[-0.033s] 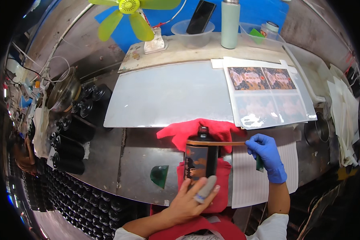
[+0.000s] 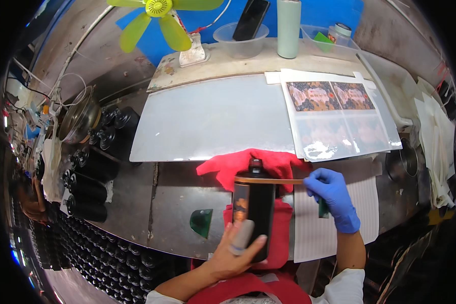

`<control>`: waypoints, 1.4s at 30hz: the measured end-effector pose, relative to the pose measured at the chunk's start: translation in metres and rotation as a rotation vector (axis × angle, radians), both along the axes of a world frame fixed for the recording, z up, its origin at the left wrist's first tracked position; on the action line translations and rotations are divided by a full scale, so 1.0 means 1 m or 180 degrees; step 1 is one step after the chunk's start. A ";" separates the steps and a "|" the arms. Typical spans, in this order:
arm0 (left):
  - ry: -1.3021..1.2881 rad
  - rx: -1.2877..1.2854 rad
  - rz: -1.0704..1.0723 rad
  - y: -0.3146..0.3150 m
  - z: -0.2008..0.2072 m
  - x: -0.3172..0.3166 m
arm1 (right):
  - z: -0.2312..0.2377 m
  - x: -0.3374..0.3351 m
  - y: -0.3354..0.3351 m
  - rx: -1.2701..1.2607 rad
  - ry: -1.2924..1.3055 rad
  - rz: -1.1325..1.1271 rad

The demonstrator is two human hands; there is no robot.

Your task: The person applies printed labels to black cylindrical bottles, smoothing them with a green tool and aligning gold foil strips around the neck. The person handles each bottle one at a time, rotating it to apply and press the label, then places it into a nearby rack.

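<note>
Black bottle (image 2: 262, 213), labelled, lying on a red cloth (image 2: 223, 169) at lower centre of the head view, left hand (image 2: 235, 253) on its lower end with thumb and fingers spread, blue-gloved right hand (image 2: 329, 190) pinching a brown strap (image 2: 281, 181) across its upper part, green piece (image 2: 201, 223) left of it.

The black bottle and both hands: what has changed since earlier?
The bottle has turned on its long axis, its label moving left and showing narrower. The left hand, on the bottle, shifted slightly left; the gloved right hand, too. Nothing was visibly taken up or let go. The brown strip stays across the bottle, the red cloth beneath.
</note>
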State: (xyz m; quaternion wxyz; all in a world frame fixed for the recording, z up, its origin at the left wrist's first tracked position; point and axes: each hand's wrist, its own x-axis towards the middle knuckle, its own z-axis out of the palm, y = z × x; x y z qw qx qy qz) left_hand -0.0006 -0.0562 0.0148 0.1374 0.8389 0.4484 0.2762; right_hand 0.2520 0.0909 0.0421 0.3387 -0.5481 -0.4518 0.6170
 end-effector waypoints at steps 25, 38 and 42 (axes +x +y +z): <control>0.0152 -0.0138 0.0134 0.009 0.023 0.008 | 0.029 -0.079 -0.001 -0.0017 0.0134 0.0313; -0.1045 -0.0616 -0.0537 0.012 -0.014 -0.028 | 0.030 -0.068 -0.002 -0.0100 0.0166 0.0021; -0.2102 -0.0871 0.0239 0.021 0.004 -0.028 | 0.027 -0.059 -0.007 -0.0104 0.0150 -0.0114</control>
